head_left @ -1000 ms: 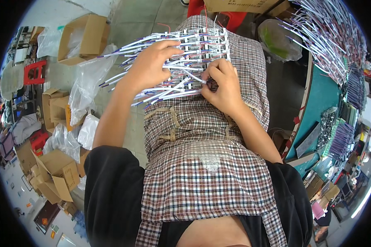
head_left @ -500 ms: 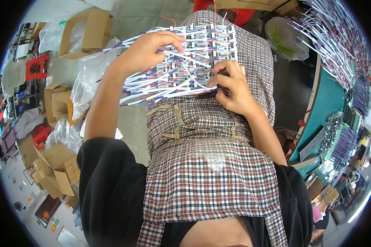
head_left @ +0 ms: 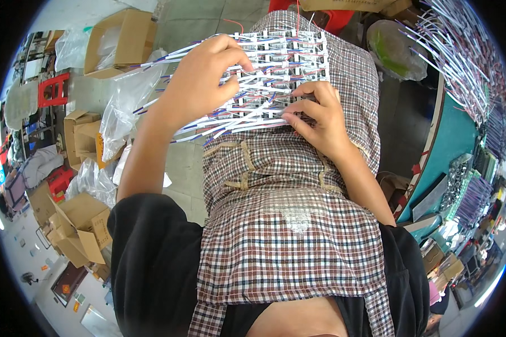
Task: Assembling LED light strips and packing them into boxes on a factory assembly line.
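Note:
A panel of small white parts in rows [head_left: 308,59] lies across my lap on the checked apron [head_left: 289,247]. Thin white sleeved wires [head_left: 177,59] with blue and red ends stick out past its left side. My left hand [head_left: 211,73] hovers over the panel's left half, thumb and forefinger apart, with nothing visible between them. At the panel's near right part, my right hand [head_left: 320,115] has thumb and fingertips closed together beside the white wire ends. Whatever those fingertips grip is too small to tell.
To the right, a teal-topped table [head_left: 444,140] bears a big bundle of similar wires [head_left: 455,62] and stacked wired boards [head_left: 472,196]. Cardboard boxes [head_left: 81,230], clear plastic bags [head_left: 123,106] and a red stool [head_left: 53,90] stand left. A plastic-covered round container [head_left: 396,50] sits far right.
My left hand has moved slightly toward me and its thumb and forefinger have spread. A loose white wire that curved across the panel to my right fingertips now lies flatter among the rows.

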The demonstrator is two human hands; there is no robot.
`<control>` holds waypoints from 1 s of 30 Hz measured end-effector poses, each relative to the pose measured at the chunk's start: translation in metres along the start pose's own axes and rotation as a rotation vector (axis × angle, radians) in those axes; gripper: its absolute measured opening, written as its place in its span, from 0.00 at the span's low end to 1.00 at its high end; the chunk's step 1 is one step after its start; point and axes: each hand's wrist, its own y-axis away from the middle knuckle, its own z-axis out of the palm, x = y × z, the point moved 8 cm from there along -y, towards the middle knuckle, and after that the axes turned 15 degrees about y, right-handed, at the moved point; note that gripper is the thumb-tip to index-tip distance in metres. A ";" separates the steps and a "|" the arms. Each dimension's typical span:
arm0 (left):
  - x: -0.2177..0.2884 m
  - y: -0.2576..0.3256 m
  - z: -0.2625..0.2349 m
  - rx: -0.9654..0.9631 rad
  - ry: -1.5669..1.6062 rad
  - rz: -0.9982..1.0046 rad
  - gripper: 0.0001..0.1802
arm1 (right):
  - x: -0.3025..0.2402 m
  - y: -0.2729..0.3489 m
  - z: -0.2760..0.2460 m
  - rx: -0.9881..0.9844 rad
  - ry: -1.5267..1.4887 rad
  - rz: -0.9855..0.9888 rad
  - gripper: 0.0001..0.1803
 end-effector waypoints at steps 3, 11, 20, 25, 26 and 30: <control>0.006 0.018 0.026 -0.113 0.030 -0.205 0.07 | -0.006 0.002 -0.003 -0.006 0.038 -0.037 0.11; 0.012 0.035 0.059 -0.020 -0.203 -0.068 0.12 | -0.012 0.018 0.004 0.045 0.198 -0.051 0.26; -0.008 0.033 0.031 -0.041 -0.030 -0.245 0.08 | -0.008 0.020 0.006 0.056 0.180 -0.024 0.22; -0.038 0.046 0.003 0.075 0.045 -0.456 0.08 | -0.011 0.020 0.006 0.080 0.174 -0.039 0.24; -0.044 0.050 -0.004 0.132 0.034 -0.507 0.08 | -0.010 0.020 0.006 0.079 0.171 -0.038 0.24; -0.051 0.065 -0.031 0.158 -0.050 -0.651 0.08 | -0.005 0.023 0.008 0.071 0.159 -0.036 0.24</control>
